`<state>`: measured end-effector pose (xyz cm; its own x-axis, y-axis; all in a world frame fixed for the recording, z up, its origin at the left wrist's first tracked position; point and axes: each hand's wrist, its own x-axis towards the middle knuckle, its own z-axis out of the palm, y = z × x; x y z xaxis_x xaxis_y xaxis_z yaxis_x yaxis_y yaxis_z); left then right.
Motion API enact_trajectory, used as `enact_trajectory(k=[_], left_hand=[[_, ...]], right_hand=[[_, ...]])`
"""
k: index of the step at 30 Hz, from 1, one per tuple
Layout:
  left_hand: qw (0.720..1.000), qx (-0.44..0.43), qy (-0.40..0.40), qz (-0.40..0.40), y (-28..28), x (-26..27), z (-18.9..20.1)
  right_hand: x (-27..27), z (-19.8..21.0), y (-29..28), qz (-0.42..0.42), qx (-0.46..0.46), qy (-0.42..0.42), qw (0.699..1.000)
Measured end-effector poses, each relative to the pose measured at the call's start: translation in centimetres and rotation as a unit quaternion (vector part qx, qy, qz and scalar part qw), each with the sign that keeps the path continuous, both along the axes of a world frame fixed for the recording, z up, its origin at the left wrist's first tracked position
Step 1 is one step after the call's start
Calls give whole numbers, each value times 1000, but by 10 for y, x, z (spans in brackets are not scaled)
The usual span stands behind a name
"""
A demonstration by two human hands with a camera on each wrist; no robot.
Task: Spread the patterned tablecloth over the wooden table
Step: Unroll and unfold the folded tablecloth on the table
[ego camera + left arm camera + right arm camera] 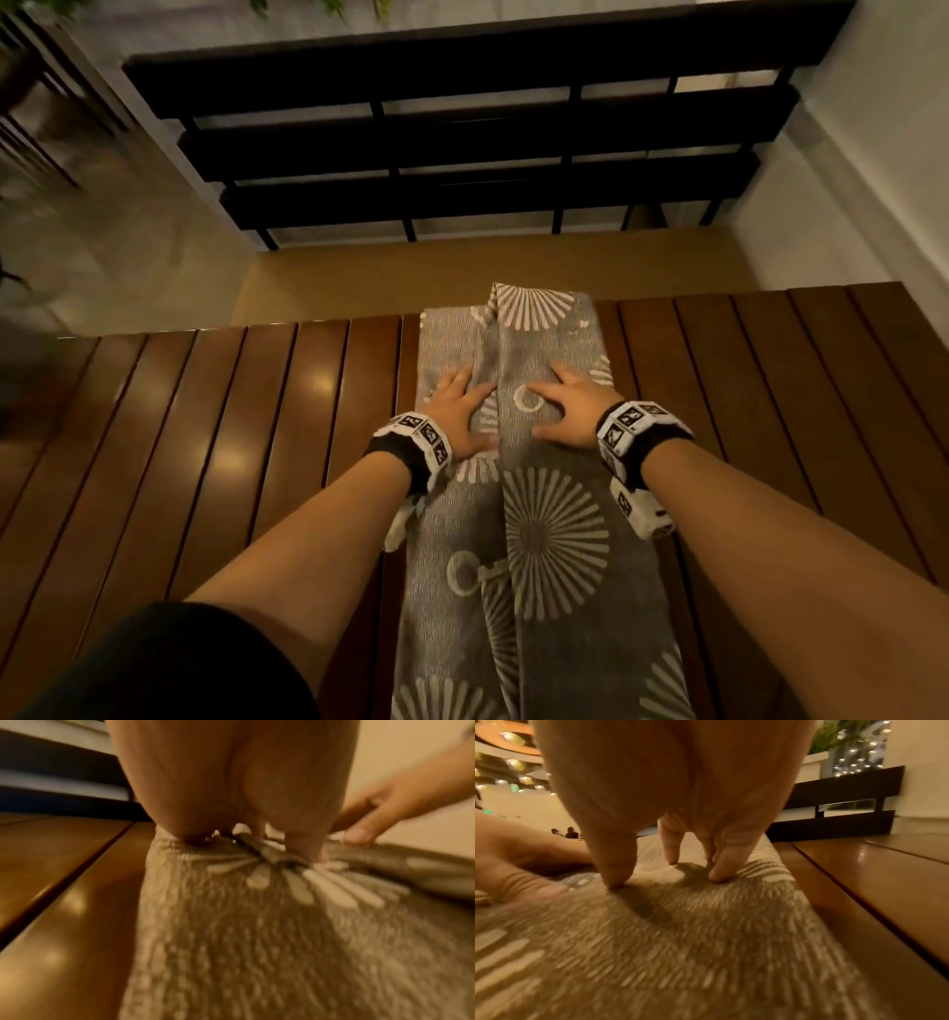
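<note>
- Cloth: grey with pale sunbursts and rings, folded into a long narrow strip on the table, near its middle.
- Long axis running from the near edge straight away to the far edge, parallel to the slats; far end poking just past the table's far edge.
- A lengthwise fold line down the strip, slightly left of centre (layers overlapping there).
- Left hand: on the strip's left half, fingers spread and pointing away, thumb by the fold line; in the left wrist view, fingertips dug into a bunched ridge of cloth — pinching or merely pressing, hard to say.
- Right hand: just beside the left, on the strip's right half, fingers spread; in the right wrist view, fingertips arched down onto the cloth, pressing, nothing gripped.
- Both wrists banded with marker-printed cameras.
- Table: dark glossy slats, bare to either side of the strip.
- Beyond the far edge: a tan floor strip, then a dark slatted bench against a white wall; well apart from the cloth.
- Dark railing and foliage at far left, blurred.
</note>
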<state>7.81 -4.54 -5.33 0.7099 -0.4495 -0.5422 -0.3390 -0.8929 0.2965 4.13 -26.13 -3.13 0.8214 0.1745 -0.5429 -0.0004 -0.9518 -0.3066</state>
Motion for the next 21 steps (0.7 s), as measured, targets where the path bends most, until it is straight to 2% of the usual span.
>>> enact_trajectory(k=[3,5,9,11,13,16,21], left_hand=[[999,27,-24,-11,-9,2,2],[998,27,-52,11,-21,-7,12],[988,-49,-102,101,-31,-51,25],[988,-50,-49,137,-28,-82,25],[990,-15,9,140,-22,-114,18],[993,24,23,110,-14,-146,5],[997,38,30,56,-3,-132,2]], right_hand=[[2,-3,7,42,-60,-2,997],[3,-1,12,42,-72,-7,997],[0,-4,14,8,-56,-33,998],[-5,-8,14,4,-57,-42,997],[-8,-10,14,7,-70,-47,996],[-10,-12,16,18,-87,-46,995],[-12,-7,19,37,-131,-50,989]])
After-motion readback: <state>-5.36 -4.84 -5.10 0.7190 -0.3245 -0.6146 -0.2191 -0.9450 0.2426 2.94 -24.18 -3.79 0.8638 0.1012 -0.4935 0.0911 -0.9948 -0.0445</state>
